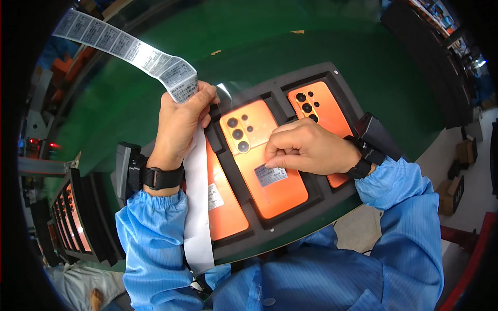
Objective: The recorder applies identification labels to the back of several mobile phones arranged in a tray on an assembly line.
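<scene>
My left hand [179, 122] pinches a strip of printed silver labels [140, 56], which runs off to the upper left. From beneath that hand the white backing strip [198, 207] hangs over the tray's near-left side. Three orange phones lie back-up in a dark foam tray [236, 249]. On the middle phone [280, 199] sits a silver label [272, 175]; the closed fingertips of my right hand [306, 147] are at its upper edge. The left phone [228, 220] also bears a label [214, 197]. My right hand partly covers the right phone [332, 111].
The tray rests on a green table [358, 67]. At the left, another dark tray [78, 217] holds several orange phones. Clear film [226, 94] shows above the middle phone. Brown boxes [450, 194] stand on the floor at the right.
</scene>
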Action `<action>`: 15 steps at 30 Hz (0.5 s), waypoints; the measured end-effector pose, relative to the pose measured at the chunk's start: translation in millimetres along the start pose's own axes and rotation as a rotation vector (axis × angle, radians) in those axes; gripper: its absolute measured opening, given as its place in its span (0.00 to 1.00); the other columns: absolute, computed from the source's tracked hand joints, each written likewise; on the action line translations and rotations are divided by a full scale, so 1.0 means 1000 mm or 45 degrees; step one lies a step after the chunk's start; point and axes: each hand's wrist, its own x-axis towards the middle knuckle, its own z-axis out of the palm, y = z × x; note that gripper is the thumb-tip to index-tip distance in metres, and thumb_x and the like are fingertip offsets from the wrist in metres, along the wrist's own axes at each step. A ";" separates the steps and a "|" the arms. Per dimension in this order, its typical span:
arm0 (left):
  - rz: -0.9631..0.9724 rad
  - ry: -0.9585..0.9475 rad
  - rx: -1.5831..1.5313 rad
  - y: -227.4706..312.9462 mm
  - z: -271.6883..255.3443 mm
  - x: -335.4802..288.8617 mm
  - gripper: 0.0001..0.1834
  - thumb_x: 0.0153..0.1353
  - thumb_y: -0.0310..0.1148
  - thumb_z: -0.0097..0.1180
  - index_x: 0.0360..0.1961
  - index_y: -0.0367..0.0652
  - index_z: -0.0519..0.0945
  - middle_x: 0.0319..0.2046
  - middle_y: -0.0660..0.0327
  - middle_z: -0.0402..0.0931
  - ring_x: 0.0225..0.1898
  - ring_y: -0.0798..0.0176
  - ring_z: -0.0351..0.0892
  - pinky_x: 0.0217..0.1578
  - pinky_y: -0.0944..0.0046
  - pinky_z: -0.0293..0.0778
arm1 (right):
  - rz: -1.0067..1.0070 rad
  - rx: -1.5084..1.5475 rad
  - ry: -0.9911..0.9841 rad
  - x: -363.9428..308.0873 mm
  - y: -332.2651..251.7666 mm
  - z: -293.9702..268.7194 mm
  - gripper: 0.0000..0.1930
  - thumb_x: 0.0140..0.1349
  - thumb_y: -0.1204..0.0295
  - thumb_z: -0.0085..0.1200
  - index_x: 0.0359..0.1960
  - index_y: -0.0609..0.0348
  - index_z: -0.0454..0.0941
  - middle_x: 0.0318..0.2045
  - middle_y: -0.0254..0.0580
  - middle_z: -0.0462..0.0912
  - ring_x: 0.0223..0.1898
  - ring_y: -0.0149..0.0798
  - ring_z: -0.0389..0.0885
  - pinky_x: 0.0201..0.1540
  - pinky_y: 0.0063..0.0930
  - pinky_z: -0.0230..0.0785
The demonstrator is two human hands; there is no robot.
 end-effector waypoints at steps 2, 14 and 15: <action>-0.002 -0.002 0.010 0.000 0.001 0.000 0.06 0.57 0.30 0.55 0.29 0.38 0.74 0.25 0.62 0.73 0.21 0.77 0.66 0.18 0.78 0.61 | -0.001 -0.020 -0.012 0.000 0.000 0.000 0.06 0.53 0.74 0.57 0.24 0.63 0.73 0.18 0.38 0.73 0.19 0.31 0.73 0.22 0.24 0.62; -0.014 0.004 0.014 0.000 -0.001 0.000 0.06 0.57 0.31 0.56 0.29 0.39 0.74 0.24 0.63 0.73 0.21 0.78 0.65 0.18 0.78 0.61 | -0.034 -0.080 -0.017 0.002 0.001 0.003 0.06 0.54 0.75 0.56 0.25 0.64 0.74 0.20 0.38 0.73 0.21 0.30 0.75 0.23 0.23 0.65; -0.012 0.010 0.011 -0.001 -0.001 0.000 0.06 0.57 0.31 0.56 0.29 0.39 0.74 0.24 0.63 0.73 0.20 0.78 0.65 0.18 0.78 0.61 | -0.037 -0.088 -0.018 0.002 0.001 0.003 0.06 0.54 0.75 0.57 0.25 0.64 0.74 0.20 0.38 0.73 0.21 0.31 0.75 0.23 0.23 0.65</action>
